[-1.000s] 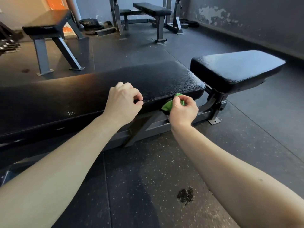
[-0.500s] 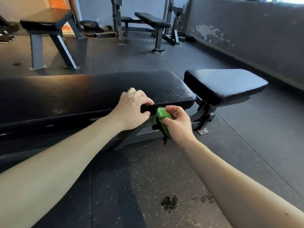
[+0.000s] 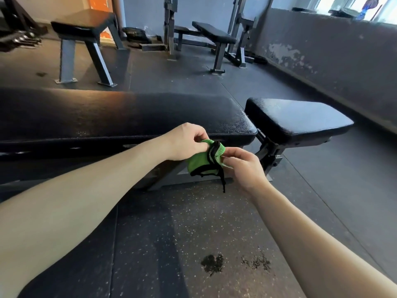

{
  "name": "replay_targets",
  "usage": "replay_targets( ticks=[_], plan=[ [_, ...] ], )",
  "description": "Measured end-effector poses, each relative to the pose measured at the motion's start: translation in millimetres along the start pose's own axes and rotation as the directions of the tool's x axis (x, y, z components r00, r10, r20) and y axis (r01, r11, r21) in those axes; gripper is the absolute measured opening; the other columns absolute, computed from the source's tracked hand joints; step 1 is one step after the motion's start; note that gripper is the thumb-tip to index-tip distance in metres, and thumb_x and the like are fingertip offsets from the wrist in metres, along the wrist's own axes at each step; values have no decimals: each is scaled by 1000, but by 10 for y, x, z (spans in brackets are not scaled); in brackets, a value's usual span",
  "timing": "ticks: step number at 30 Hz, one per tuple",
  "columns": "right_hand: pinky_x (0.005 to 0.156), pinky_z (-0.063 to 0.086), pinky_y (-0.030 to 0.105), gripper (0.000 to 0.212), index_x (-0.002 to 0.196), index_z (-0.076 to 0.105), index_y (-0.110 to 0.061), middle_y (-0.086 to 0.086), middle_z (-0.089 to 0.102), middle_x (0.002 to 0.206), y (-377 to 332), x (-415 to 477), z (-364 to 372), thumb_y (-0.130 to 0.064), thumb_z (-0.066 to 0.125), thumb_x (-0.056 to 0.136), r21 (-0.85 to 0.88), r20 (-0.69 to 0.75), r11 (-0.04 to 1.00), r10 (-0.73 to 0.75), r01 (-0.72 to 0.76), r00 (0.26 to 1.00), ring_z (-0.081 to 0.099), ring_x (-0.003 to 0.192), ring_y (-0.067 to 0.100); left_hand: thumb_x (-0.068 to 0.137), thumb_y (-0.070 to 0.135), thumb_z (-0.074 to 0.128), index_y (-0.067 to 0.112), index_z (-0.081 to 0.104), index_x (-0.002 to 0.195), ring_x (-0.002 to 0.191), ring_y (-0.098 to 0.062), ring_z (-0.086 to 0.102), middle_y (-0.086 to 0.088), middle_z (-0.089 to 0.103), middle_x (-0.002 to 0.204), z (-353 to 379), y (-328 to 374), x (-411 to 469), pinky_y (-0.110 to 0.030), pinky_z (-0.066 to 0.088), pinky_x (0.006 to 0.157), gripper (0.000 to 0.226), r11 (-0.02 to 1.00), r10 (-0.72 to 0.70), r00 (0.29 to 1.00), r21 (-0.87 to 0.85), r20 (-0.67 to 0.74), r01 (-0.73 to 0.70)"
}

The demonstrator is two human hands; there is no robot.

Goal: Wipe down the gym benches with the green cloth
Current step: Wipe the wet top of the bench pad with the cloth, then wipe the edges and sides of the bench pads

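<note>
A long black padded bench [image 3: 129,117] runs across in front of me, with its separate seat pad [image 3: 296,119] to the right. In front of the bench's near edge, both hands hold the green cloth [image 3: 198,161], which has a black hem and a dangling black thread. My left hand [image 3: 187,141] pinches the cloth's upper left part. My right hand [image 3: 245,166] pinches its right edge. The cloth hangs bunched between them, off the bench.
The bench's metal frame [image 3: 268,155] stands on the dark speckled rubber floor, with two dark wet spots [image 3: 212,263] near my feet. Another flat bench [image 3: 83,26] stands at the back left, and a bench in a rack [image 3: 214,35] at the back centre. A grey wall [image 3: 333,61] runs along the right.
My left hand has left the bench's edge and taken hold of the cloth. My right hand pulled the cloth away from the bench's underside; both hands now hold it in front of the bench.
</note>
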State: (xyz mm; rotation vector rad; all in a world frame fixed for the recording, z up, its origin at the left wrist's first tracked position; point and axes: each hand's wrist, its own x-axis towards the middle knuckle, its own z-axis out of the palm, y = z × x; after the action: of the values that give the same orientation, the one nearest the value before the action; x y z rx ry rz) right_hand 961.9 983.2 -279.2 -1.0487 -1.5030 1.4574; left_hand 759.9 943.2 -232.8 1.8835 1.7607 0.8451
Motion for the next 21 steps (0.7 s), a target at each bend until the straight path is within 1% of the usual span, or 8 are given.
replay_targets(
  ticks=[2, 4, 6, 8, 11, 15, 18, 21],
  plan=[
    [100, 56, 46, 40, 106, 74, -3, 19, 75, 107, -42, -43, -11, 12, 45, 84, 97, 99, 994, 44, -54, 994, 72, 103, 30, 94, 31, 68, 22, 71, 91, 71, -6, 60, 10, 68, 83, -16, 32, -6, -22, 48, 66, 10, 1000, -10, 1000, 8, 0, 10],
    [90, 58, 28, 32, 115, 72, -7, 9, 77, 107, -79, -92, -36, 5, 57, 89, 49, 165, 998, 27, -36, 986, 73, 100, 19, 94, 31, 69, 22, 71, 91, 71, -5, 60, 10, 67, 82, -25, 72, -14, -22, 47, 67, 10, 1000, -24, 1000, 1, 1, 24],
    [74, 54, 16, 19, 109, 74, -12, -3, 78, 93, -72, -111, -63, -6, 71, 91, -111, 150, 993, -14, 31, 989, 72, 85, 6, 94, 31, 69, 23, 71, 89, 71, -6, 60, 9, 67, 82, -18, 100, -22, -25, 48, 67, 10, 999, -46, 999, -1, 24, 46],
    [80, 57, 24, 14, 106, 75, -11, 1, 79, 95, -29, -91, -87, -12, 73, 92, -161, 135, 987, -4, 26, 991, 75, 90, 15, 93, 32, 68, 23, 71, 89, 70, -8, 60, 7, 68, 82, 22, 103, -36, -27, 48, 67, 11, 997, -82, 994, 12, 66, 81],
    [81, 60, 36, 10, 102, 73, -5, 11, 78, 97, -15, -102, -95, -10, 66, 98, -40, 148, 994, 108, -103, 983, 75, 92, 27, 93, 30, 68, 24, 71, 95, 80, -9, 64, 10, 69, 89, 173, 32, -74, -27, 51, 73, 7, 993, -109, 991, 52, 77, 105],
    [81, 62, 39, 14, 104, 70, -2, 13, 77, 98, 51, -128, -119, -14, 62, 101, -36, 131, 974, 226, -223, 965, 71, 84, 22, 89, 29, 67, 30, 63, 99, 88, -10, 60, 13, 62, 97, 387, -68, -136, -27, 48, 75, 10, 990, -121, 989, 89, 86, 114],
    [71, 60, 31, 15, 102, 70, -4, 19, 75, 108, 152, -120, -140, -17, 62, 102, -45, 104, 960, 279, -276, 955, 71, 84, 21, 83, 35, 73, 30, 64, 98, 91, -10, 61, 14, 63, 97, 459, -72, -174, -29, 51, 80, 18, 990, -123, 966, 96, 228, 103],
    [67, 58, 26, 21, 107, 71, -1, 18, 76, 105, 215, -129, -165, -20, 63, 101, 2, 116, 947, 319, -322, 941, 73, 81, 17, 75, 46, 82, 30, 63, 102, 85, -10, 61, 14, 62, 94, 545, -89, -208, -27, 47, 72, 36, 990, -118, 955, 102, 272, 93]
  ],
)
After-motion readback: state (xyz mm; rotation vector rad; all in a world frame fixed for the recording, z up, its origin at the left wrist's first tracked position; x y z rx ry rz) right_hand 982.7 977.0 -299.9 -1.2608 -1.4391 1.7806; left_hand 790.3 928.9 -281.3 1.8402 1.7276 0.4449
